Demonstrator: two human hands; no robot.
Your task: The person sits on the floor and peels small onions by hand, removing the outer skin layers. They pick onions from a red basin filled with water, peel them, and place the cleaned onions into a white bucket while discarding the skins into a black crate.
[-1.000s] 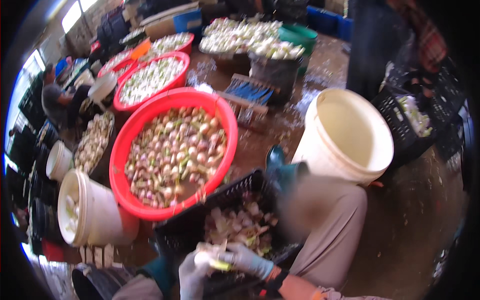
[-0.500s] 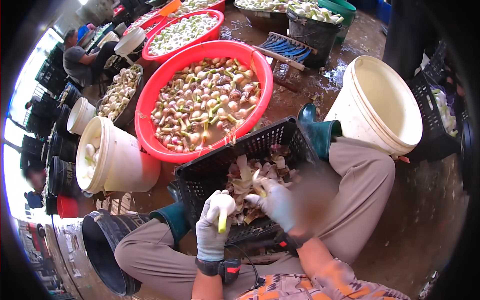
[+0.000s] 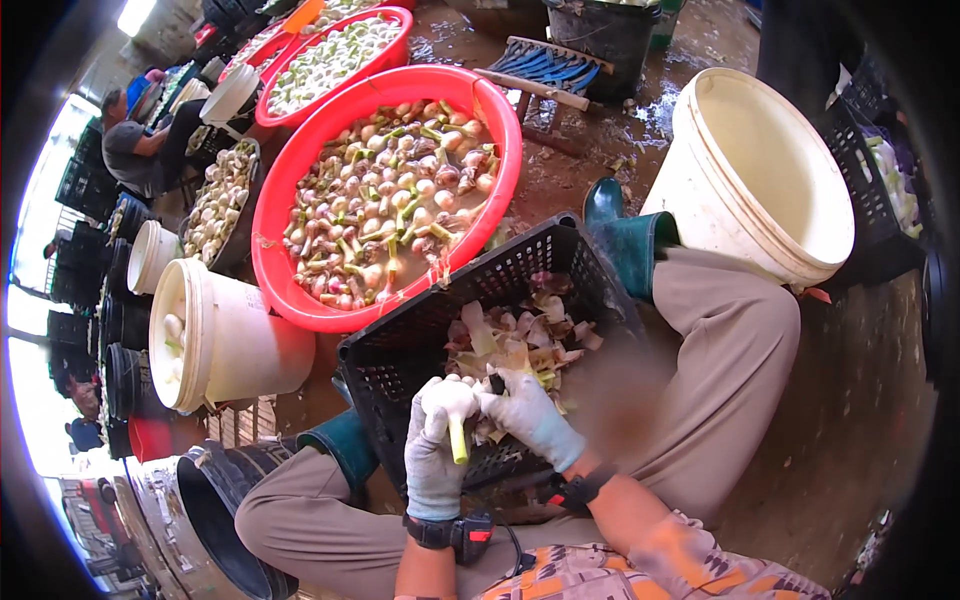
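Note:
A peeled white garlic bulb (image 3: 452, 398) with a short green stem pointing down toward me sits in my gloved left hand (image 3: 432, 450), whose fingers are wrapped round it. Right beside the bulb, my gloved right hand (image 3: 535, 412) is closed, its fingertips at the bulb's side. A small black thing (image 3: 496, 384) shows at its thumb and fingers; its kind cannot be made out. Both hands are over the near part of a black plastic crate (image 3: 400, 345) between my legs, with loose garlic skins (image 3: 510, 335) inside it.
Beyond the crate stands a red tub (image 3: 265, 235) of unpeeled garlic in cloudy water. White buckets stand left (image 3: 250, 345) and right (image 3: 690, 190). A black bucket (image 3: 215, 510) lies tilted at near left. A low stool with blue strapping (image 3: 550, 70) and a seated person (image 3: 135, 145) are farther off.
My right hand has moved left from over the skins to the garlic bulb, and the black thing now shows in it. My left hand still holds the bulb. The view has shifted slightly.

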